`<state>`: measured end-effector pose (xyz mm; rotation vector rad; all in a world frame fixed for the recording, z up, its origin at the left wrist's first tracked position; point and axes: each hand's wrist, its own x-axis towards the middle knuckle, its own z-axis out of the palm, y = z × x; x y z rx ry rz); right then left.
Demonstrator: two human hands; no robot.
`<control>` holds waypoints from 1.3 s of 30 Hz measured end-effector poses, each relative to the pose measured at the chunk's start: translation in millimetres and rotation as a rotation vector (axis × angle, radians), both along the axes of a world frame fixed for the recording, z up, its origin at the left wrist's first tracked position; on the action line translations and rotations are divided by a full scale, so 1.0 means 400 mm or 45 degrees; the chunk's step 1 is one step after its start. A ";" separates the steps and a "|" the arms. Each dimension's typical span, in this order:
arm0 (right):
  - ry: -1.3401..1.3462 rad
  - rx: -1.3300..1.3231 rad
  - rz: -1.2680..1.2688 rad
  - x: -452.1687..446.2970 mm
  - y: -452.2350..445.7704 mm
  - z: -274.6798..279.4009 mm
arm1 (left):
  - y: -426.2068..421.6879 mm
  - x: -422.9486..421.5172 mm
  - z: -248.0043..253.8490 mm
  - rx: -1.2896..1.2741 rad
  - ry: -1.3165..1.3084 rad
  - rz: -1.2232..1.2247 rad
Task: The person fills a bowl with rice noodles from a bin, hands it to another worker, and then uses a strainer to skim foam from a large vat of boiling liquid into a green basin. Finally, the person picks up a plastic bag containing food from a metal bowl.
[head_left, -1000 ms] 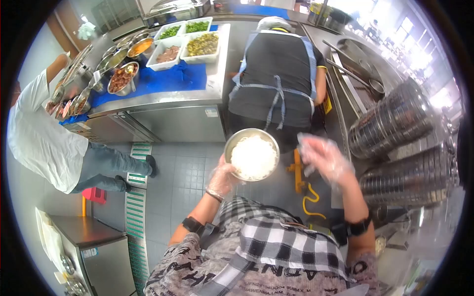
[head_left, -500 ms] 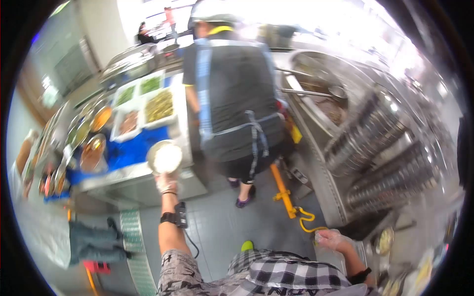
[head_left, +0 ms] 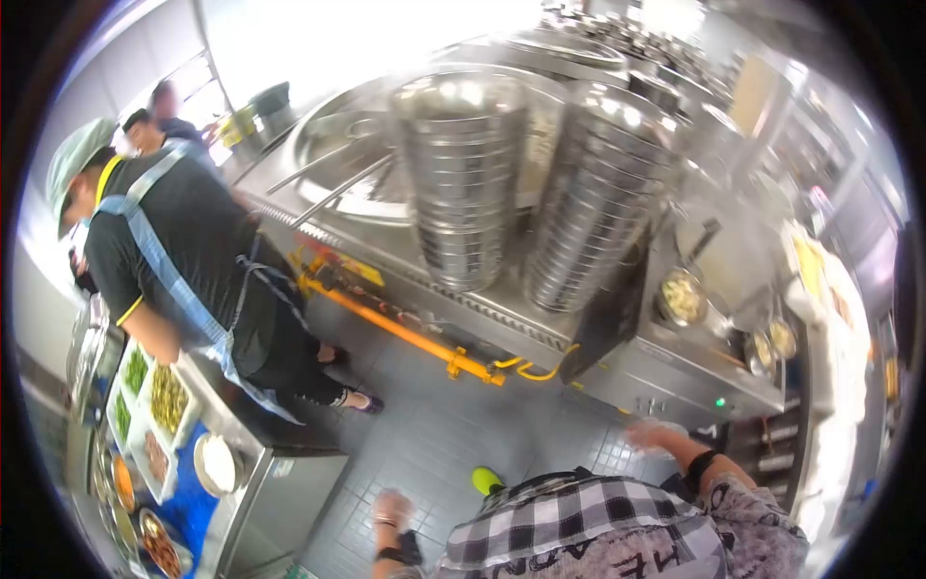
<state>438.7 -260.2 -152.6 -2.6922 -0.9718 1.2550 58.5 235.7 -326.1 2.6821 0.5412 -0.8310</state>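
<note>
Worktop: on my left, with a blue sheet.
Co-worker: standing beside it, in an apron.
Steel stacks: two, ahead of me.
Bowl of white food: on that worktop, apart from my hands.
Hands: left and right blurred, I see nothing held; I can't tell how open.

The tall bowl stacks at the far middle are glossy metal. At left, the counter is smooth metal with a soft sheen, its trays look like smooth plastic, and the bowl is metal. The near apron is matt checked cloth; the floor tiles are mostly matt; the yellow pipe looks smoothly painted.
</note>
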 end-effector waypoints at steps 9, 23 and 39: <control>0.019 -0.332 0.509 -0.295 -0.430 -0.047 | -0.423 0.295 0.180 -0.346 0.090 -0.354; 0.011 -0.084 -0.173 -0.834 -0.717 -0.246 | -0.800 0.560 0.295 -0.020 0.241 -0.945; 0.398 -0.183 -2.206 -1.394 -0.323 0.036 | -1.281 0.930 0.098 0.182 0.019 -2.139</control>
